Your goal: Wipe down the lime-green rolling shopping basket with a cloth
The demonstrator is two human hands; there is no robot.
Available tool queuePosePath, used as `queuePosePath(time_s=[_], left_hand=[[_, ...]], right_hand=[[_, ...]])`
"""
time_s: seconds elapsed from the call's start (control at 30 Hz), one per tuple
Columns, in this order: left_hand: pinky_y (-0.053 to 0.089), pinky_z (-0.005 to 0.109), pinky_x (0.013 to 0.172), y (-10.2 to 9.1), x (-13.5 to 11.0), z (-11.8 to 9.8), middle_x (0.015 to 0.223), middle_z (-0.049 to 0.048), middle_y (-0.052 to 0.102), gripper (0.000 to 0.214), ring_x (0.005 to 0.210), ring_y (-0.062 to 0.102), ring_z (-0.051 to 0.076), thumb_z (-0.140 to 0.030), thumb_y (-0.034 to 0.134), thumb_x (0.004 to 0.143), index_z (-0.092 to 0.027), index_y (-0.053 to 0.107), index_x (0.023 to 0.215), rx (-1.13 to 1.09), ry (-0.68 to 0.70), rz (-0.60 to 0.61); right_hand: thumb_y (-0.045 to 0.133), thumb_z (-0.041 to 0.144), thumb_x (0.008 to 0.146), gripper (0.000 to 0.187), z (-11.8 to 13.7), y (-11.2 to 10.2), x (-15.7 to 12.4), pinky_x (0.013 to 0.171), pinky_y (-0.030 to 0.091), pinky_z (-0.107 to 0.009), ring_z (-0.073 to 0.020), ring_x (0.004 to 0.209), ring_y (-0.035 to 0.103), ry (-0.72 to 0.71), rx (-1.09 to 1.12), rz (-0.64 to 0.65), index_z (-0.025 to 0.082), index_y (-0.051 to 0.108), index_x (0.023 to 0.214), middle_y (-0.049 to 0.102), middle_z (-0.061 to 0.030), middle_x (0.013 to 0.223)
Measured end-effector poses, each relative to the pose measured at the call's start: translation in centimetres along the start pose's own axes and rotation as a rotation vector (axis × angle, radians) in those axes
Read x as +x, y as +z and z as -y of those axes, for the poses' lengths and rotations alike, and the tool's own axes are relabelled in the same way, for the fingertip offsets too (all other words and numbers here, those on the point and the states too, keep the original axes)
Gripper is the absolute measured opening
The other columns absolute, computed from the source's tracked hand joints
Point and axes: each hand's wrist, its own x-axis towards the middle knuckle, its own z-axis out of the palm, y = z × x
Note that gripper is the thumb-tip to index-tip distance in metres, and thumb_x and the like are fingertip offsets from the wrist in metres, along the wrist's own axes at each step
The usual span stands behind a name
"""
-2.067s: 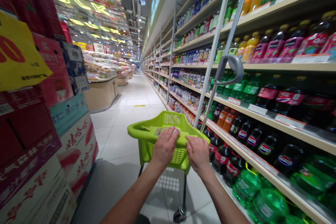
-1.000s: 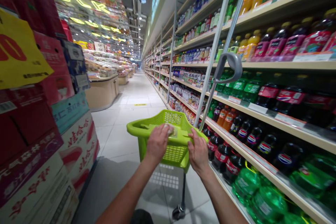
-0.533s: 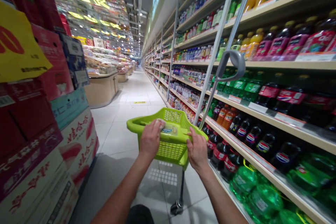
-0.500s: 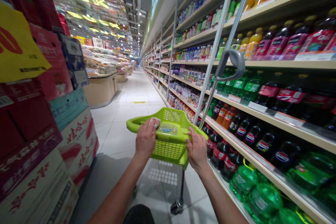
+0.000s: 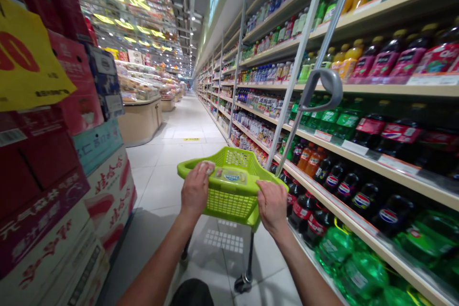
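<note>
A lime green shopping cart (image 5: 229, 201) on wheels stands in the aisle before me, beside the drinks shelf. My left hand (image 5: 195, 189) presses a small white cloth (image 5: 207, 166) against the cart's near rim, fingers curled over it. A label under clear plastic (image 5: 234, 176) lies on the rim between my hands. My right hand (image 5: 272, 205) grips the rim's right corner. The cart's long grey pull handle (image 5: 322, 88) stands up and leans toward the shelves.
Shelves of soft drink bottles (image 5: 358, 153) run along the right, close to the cart. Stacked red cardboard boxes (image 5: 53, 177) with a yellow price sign (image 5: 25, 57) wall the left. The tiled aisle floor (image 5: 179, 143) stretches ahead past a curved counter (image 5: 139, 117).
My left hand with the cloth has slid leftward along the rim, uncovering the label. My right hand has stayed on the right corner. The view has shifted slightly.
</note>
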Motion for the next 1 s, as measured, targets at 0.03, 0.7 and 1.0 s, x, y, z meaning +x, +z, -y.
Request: queuePosePath(time_s=[0.03, 0.7, 1.0], left_hand=[[0.045, 0.04, 0.09, 0.0, -0.1, -0.1, 0.115, 0.0105, 0.057, 0.031, 0.107, 0.051, 0.022, -0.019, 0.037, 0.084, -0.017, 0.053, 0.112, -0.006, -0.007, -0.001], [0.041, 0.042, 0.095, 2.3, -0.1, -5.3, 0.114, 0.0106, 0.058, 0.03, 0.108, 0.051, 0.02, -0.015, 0.037, 0.084, -0.018, 0.054, 0.108, -0.069, 0.266, 0.116], [0.046, 0.037, 0.089, 0.4, 1.1, 0.2, 0.11, 0.0095, 0.06, 0.029, 0.104, 0.054, 0.02, -0.02, 0.036, 0.085, -0.017, 0.052, 0.109, 0.005, 0.081, 0.058]], right_hand=[[0.037, 0.026, 0.086, 0.027, 0.2, 0.1, 0.1, 0.095, 0.02, -0.041, -0.0191, 0.096, 0.051, 0.009, -0.005, -0.003, 0.02, 0.058, 0.101, 0.064, -0.0044, 0.099], [0.033, 0.025, 0.088, 0.032, 0.2, 1.1, -0.1, 0.097, 0.024, -0.041, -0.0196, 0.103, 0.05, 0.001, -0.009, -0.075, 0.015, 0.056, 0.108, 0.061, -0.0087, 0.106], [0.032, 0.025, 0.087, 0.032, -0.6, 0.8, -0.3, 0.098, 0.022, -0.042, -0.0192, 0.103, 0.049, 0.044, -0.018, -0.088, 0.016, 0.056, 0.107, 0.061, -0.0084, 0.106]])
